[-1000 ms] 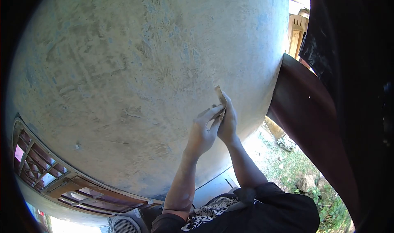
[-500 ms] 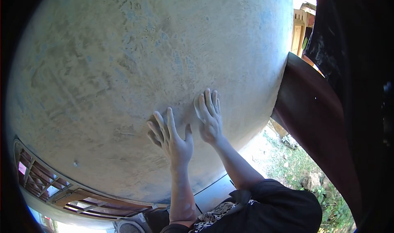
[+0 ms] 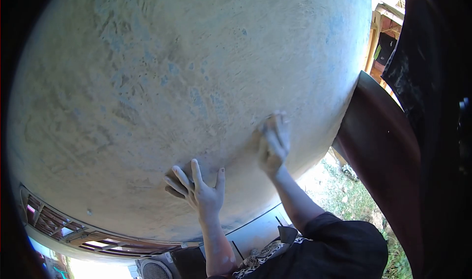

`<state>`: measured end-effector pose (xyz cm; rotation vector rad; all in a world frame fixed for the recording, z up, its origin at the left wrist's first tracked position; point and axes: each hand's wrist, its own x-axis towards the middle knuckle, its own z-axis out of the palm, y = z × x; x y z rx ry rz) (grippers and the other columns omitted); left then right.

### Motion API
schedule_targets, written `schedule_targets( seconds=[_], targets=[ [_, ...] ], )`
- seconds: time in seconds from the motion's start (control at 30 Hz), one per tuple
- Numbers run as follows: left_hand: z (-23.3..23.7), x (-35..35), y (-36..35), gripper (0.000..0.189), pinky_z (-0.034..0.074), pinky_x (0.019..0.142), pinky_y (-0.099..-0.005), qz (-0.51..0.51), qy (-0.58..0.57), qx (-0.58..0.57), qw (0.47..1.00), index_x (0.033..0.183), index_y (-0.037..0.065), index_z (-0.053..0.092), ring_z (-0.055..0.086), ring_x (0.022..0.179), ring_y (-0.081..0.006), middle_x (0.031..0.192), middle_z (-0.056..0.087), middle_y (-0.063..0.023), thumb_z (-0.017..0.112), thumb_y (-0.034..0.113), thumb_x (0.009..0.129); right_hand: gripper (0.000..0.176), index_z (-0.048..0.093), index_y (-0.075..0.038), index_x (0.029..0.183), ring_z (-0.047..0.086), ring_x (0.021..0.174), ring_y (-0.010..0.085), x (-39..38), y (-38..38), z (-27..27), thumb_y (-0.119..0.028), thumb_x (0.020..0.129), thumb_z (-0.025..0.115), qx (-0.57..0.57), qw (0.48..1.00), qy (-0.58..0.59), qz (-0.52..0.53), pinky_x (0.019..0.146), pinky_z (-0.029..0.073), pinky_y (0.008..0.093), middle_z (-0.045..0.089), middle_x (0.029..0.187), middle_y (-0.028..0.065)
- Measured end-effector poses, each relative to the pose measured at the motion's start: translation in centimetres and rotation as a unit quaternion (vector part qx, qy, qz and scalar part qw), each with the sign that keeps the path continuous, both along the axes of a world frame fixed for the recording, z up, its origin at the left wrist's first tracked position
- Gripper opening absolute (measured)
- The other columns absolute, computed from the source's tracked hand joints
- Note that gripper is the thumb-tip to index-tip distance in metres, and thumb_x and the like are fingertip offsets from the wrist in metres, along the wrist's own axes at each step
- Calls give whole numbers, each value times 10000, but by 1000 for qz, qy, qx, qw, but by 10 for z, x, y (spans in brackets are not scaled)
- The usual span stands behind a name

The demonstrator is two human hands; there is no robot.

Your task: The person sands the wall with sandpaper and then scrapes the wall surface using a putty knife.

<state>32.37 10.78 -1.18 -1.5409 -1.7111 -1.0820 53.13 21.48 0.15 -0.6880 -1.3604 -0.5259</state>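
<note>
A pale plastered wall (image 3: 162, 97) with blue-grey patches and scuffs fills most of the view. My left hand (image 3: 199, 190) lies on its lower part, fingers spread and thumb apart, holding nothing. To the right and a bit higher, my right hand (image 3: 274, 144) is against the same wall, slightly blurred. Its fingers are bent and close together, and whatever lies under them is hidden by the hand. Both hands look whitish, as if dusty.
A window frame with bars (image 3: 64, 225) is at lower left, near a speaker-like grille (image 3: 153, 269). A dark reddish curved panel (image 3: 378, 131) hangs at right. Behind it are plants and ground (image 3: 346, 188), with a wooden structure (image 3: 376, 38) at upper right.
My right hand has shifted right across the wall, its fingers going from extended to bent. My left hand stays spread on the wall, lower in view as the camera has tilted a little.
</note>
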Motion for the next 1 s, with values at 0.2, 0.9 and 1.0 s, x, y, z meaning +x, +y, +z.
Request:
schedule_targets(
  seconds=[0.2,0.9,1.0],
  targets=[
    [2,1,0,856,35,1163,-804,-1,-6,-6,1000,1540,162,521,-47,1566,-583,1738,114,-230,793,583,845,460,631,13,1425,434,1493,445,-15,-6,25,-81,975,629,-65,984,167,-25,1246,294,537,523,1543,275],
    [18,-16,-20,991,54,1219,-726,-24,40,0,999,1650,266,363,0,1598,-510,1759,95,-203,829,557,826,543,737,-142,1308,401,1524,391,-29,-46,-9,83,818,668,-104,985,-126,54,1266,307,510,513,1579,187],
    [39,-29,-30,1087,62,1223,-719,-2,-69,30,997,1657,257,342,-2,1599,-505,1759,61,-218,904,504,759,455,691,-76,1369,433,1491,422,12,-15,10,11,926,641,-79,996,37,0,1274,295,502,530,1544,227]
  ],
)
